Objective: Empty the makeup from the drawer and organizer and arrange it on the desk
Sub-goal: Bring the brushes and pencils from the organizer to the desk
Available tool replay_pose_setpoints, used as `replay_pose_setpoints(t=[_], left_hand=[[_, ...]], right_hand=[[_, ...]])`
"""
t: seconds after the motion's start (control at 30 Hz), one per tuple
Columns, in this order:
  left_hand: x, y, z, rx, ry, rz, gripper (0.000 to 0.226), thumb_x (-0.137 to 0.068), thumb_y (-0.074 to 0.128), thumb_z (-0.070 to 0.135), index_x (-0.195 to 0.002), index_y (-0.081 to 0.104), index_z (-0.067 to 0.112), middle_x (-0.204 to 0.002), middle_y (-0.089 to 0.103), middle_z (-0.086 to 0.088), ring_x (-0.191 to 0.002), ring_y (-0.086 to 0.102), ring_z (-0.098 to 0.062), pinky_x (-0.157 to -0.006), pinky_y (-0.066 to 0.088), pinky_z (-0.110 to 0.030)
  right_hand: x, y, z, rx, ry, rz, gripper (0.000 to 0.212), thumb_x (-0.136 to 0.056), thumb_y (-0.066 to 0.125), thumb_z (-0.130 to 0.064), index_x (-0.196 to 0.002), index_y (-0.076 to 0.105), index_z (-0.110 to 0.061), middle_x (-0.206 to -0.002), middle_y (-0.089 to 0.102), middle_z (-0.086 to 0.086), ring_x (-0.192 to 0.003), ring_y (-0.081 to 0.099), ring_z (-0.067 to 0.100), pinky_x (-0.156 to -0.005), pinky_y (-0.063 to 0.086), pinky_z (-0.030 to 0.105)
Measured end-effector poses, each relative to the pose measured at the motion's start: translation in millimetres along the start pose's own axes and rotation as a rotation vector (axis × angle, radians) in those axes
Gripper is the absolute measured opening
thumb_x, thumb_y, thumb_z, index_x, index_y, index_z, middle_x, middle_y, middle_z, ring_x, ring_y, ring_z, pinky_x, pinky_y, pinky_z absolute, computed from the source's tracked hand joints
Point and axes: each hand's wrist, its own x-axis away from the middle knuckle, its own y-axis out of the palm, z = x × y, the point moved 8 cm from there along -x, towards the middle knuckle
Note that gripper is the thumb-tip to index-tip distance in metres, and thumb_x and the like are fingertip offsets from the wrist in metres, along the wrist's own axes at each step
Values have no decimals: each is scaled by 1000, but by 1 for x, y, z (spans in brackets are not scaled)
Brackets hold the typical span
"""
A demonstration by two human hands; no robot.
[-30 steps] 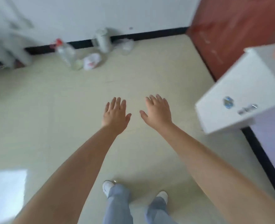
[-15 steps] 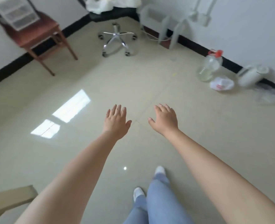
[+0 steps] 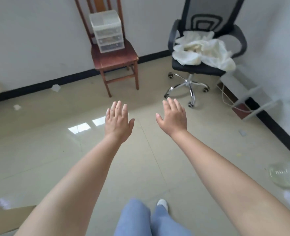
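Floor (image 3: 38, 150): pale glossy tile. At 12 o'clock, wooden chair (image 3: 115, 57) carrying a clear drawer organizer (image 3: 106, 30). At 1 o'clock, office chair (image 3: 202, 65) heaped with white cloth (image 3: 202, 48). At 4 o'clock, plastic bottle (image 3: 287, 174). Paper scraps (image 3: 55, 87) at 10 o'clock.

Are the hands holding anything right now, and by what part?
Nothing is held. The left hand and right hand are both open, fingers straight, over bare floor.
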Motion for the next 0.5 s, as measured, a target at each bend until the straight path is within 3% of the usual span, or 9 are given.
replay_pose_setpoints(t=[0.23, 0.5], left_hand=[[-165, -27, -75, -23, -141, 9, 60, -97, 31, 38, -146, 10, 11, -156, 2, -8, -144, -5, -22, -117, -2, -35], [-357, -53, -137, -85, -160, -64, 60, -98, 27, 40, -147, 7, 11, -156, 2, -8, -145, -5, -22, -118, 0, -37]], right_hand=[[-186, 8, -62, -17, -111, 20, 56, -89, 50, -29, -138, 35, -5, -149, 28, 14, -141, 18, 28, -114, 12, 39], [-382, 24, -105, -8, -64, -20, 56, -90, 48, -29, -139, 33, -5, -150, 26, 12, -141, 16, 28, -114, 11, 38]])
